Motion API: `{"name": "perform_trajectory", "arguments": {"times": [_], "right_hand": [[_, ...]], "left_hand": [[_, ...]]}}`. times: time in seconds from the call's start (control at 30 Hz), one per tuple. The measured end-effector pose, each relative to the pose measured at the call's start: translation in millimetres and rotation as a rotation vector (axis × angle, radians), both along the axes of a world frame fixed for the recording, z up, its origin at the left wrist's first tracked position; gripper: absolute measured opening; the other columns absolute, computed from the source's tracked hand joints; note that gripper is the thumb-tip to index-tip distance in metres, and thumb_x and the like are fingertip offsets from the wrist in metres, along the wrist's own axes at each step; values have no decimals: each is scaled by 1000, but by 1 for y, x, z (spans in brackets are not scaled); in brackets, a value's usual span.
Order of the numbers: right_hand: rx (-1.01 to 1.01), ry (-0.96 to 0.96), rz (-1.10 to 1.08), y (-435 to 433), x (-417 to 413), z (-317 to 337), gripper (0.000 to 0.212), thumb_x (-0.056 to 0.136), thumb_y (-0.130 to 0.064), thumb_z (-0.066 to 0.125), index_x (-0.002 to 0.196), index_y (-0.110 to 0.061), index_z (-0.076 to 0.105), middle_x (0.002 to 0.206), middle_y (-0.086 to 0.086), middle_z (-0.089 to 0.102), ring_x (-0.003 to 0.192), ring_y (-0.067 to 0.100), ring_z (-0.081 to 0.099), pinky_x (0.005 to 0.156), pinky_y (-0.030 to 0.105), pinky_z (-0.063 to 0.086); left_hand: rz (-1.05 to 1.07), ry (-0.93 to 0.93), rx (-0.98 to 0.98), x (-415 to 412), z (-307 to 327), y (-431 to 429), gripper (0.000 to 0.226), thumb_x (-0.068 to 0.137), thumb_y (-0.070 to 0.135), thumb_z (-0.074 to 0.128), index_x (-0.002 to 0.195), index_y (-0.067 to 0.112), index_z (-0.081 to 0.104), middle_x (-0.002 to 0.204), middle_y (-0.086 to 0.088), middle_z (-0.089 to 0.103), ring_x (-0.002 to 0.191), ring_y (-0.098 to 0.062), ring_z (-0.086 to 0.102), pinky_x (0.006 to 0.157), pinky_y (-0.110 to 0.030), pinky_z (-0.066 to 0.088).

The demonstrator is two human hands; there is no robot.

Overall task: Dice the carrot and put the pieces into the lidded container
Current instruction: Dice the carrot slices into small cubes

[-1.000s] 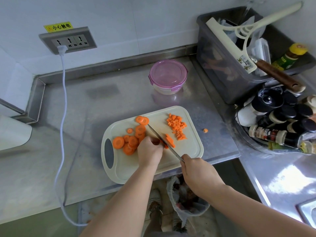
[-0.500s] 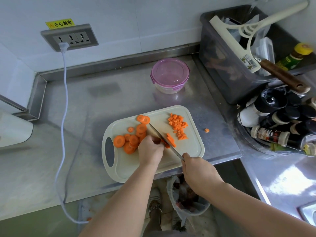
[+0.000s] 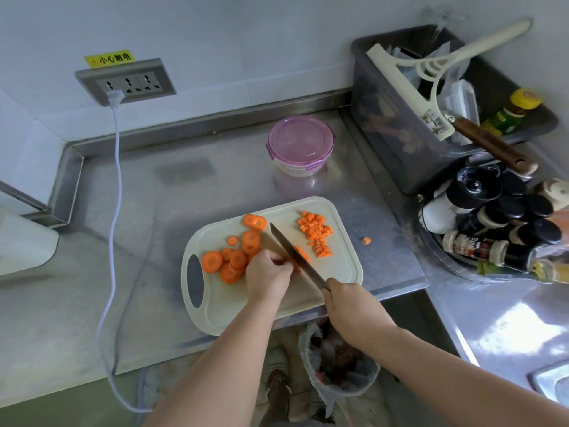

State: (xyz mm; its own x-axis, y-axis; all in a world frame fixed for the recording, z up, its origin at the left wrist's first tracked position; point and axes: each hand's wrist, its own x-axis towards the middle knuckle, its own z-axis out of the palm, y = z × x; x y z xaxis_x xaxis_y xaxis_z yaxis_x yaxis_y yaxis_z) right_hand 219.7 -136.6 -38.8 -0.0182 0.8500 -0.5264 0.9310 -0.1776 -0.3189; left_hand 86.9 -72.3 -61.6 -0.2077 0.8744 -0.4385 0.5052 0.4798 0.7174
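Note:
On the cream cutting board (image 3: 345,272) lie several round carrot slices (image 3: 234,257) at the left and a heap of diced carrot (image 3: 317,232) at the far right. My left hand (image 3: 268,275) has its fingers curled on a carrot piece (image 3: 303,253) that the blade mostly hides. My right hand (image 3: 351,309) grips the handle of a knife (image 3: 292,254), whose blade slants across the board right beside my left fingers. The lidded container (image 3: 300,146), clear with a pink lid, stands closed behind the board.
One carrot bit (image 3: 366,240) lies on the steel counter right of the board. A grey bin (image 3: 431,124) with tools and a rack of sauce bottles (image 3: 498,229) crowd the right side. A white cable (image 3: 114,211) runs down the left. A lined waste bin (image 3: 338,359) stands below the counter edge.
The knife blade has shifted a little leftwards, closer to my left fingers, over the carrot piece. Both hands stay in the same place on the board.

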Motion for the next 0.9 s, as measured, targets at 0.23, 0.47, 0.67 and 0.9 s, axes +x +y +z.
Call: {"name": "perform_trajectory", "arguments": {"times": [0.23,0.47,0.67,0.9], "right_hand": [[161,22,88,-13,21,18,29,103,-35,27,108,-17,49,80,2,60,73,26,62,68,41,53],[375,-166,423,-20,53,8,19,92,-35,54,105,-23,59,84,-7,67,65,26,58,54,32,48],[459,-199,520,-18,66,7,22,78,-34,72,97,-24,65,71,-9,65,51,22,54,43,28,34],[389,52,37,-34,87,11,27,98,-26,48,122,-24,59,85,-5,70,74,21,64,64,36,50]], "left_hand": [[72,-155,4,-29,0,8,18,88,11,59,73,20,62,72,-5,70,68,-19,70,72,-36,58],[-162,21,326,-69,48,22,11,87,20,64,84,30,63,81,13,65,73,-4,62,73,-21,49],[-696,209,306,-40,42,17,15,87,18,66,102,21,69,90,14,60,92,-8,60,83,-27,46],[-591,428,398,-56,33,58,45,80,-1,55,120,20,60,119,-5,58,108,-25,56,94,-36,44]]}}
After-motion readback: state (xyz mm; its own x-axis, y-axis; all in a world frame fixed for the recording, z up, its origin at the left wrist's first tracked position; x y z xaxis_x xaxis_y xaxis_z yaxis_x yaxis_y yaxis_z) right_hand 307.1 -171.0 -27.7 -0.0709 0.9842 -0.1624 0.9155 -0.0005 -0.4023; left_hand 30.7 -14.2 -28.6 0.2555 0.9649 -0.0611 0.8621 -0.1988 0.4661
